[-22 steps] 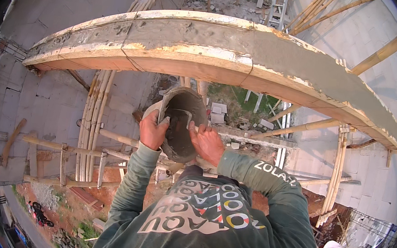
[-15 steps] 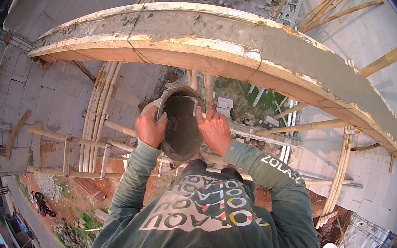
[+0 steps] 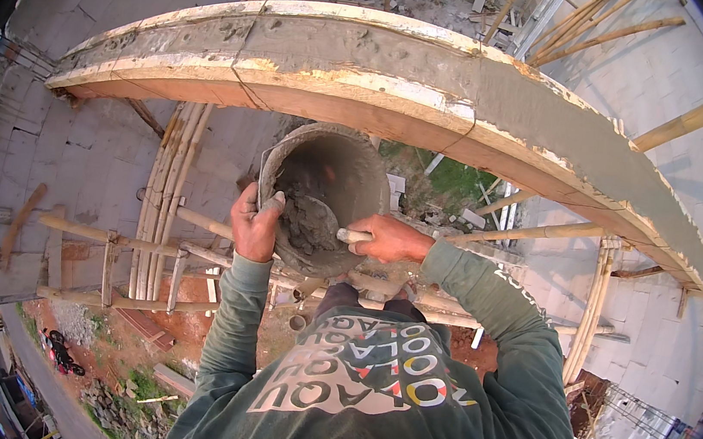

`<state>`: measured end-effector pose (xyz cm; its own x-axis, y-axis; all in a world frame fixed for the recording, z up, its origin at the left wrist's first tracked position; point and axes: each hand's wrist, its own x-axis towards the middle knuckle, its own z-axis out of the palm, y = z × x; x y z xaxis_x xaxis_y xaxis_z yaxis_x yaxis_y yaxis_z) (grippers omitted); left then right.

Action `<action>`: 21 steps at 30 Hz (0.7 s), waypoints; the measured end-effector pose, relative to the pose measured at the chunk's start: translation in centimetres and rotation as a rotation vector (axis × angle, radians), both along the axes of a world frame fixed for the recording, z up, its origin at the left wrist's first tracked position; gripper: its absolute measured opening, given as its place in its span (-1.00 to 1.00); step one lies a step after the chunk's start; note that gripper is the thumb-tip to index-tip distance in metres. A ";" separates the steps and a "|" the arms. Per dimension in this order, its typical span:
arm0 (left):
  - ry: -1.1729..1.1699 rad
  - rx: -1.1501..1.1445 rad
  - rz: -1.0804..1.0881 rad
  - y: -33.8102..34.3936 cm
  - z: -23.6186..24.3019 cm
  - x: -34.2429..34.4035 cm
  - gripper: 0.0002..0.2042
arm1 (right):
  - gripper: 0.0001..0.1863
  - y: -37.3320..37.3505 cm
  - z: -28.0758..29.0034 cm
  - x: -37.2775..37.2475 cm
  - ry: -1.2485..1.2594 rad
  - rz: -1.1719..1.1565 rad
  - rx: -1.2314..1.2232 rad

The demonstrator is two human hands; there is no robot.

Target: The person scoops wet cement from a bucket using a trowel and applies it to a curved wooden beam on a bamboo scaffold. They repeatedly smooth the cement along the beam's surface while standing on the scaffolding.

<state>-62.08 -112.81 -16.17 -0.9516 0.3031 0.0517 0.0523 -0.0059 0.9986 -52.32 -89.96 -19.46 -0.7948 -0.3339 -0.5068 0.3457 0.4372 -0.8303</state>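
A grey, mortar-caked bucket is held in front of my chest, tilted so its mouth faces me, with a lump of wet mortar inside. My left hand grips the bucket's left rim, thumb over the edge. My right hand is closed on the pale handle of a tool that reaches into the mortar; its blade is hidden. Just beyond the bucket runs a long wooden formwork beam filled with wet grey concrete.
I am high up on bamboo scaffold poles beside a grey block wall. More bamboo props lean at the right. Far below lie red earth, rubble and a road.
The bucket has come up closer to the beam and tipped its mouth toward me. My right hand has left the rim and now holds a tool inside the bucket.
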 end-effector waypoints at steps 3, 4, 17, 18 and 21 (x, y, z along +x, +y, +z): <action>-0.104 0.152 0.161 -0.1 -0.6 1.0 -0.83 | -0.65 1.4 3.7 0.0 -0.110 -0.003 -0.022; -0.155 0.202 0.225 -0.1 -0.7 1.1 -0.84 | -0.67 2.1 5.0 -0.1 -0.157 0.005 0.006; -0.289 0.372 0.254 0.8 -1.0 1.3 -0.80 | -0.66 14.3 21.9 -4.2 -0.028 -0.318 0.221; -0.272 0.378 0.244 0.9 -0.9 1.3 -0.80 | -0.64 15.5 21.8 -4.9 0.051 -0.304 0.233; -0.272 0.357 0.248 0.7 -0.7 1.5 -0.81 | -0.58 18.0 19.9 -7.1 0.202 -0.382 0.537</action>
